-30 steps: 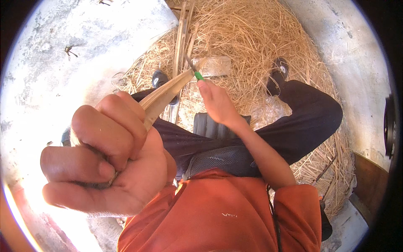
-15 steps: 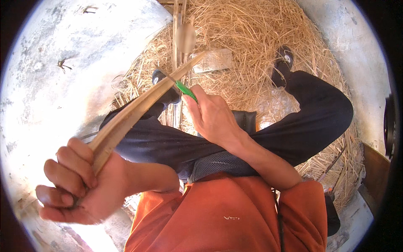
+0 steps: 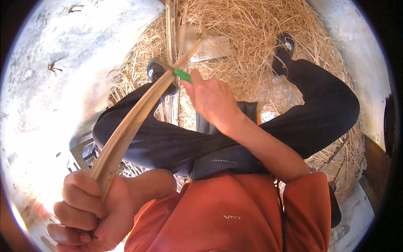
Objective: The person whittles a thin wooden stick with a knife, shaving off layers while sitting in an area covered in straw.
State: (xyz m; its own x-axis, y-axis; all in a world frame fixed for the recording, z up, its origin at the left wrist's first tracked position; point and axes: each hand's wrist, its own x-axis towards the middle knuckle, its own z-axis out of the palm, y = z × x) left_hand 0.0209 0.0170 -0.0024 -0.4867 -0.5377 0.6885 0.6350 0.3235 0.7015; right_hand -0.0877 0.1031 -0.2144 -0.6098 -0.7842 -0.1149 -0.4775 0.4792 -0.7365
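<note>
My left hand (image 3: 94,208), at the lower left, has its fingers wrapped round the near end of a long, flat, tan dried stalk (image 3: 133,119). The stalk slants up and away to the right and narrows to a point. Closed on the green handle of a small knife (image 3: 182,75), my right hand (image 3: 216,101) is out over my lap near the stalk's far part. The knife's blade lies across the stalk a little short of its tip. Fingers hide part of the handle and the stalk's held end.
Dry straw (image 3: 252,25) covers the floor ahead, with a pale flat block (image 3: 211,48) lying on it. Long strips (image 3: 169,33) lie past my left shoe (image 3: 157,72). A whitish wall (image 3: 63,84) curves along the left. Beside my left leg is a frame (image 3: 79,153).
My left hand has moved down and slightly right, and the stalk stands a bit steeper. My right hand and the knife have shifted a little farther out, toward the stalk's tip.
</note>
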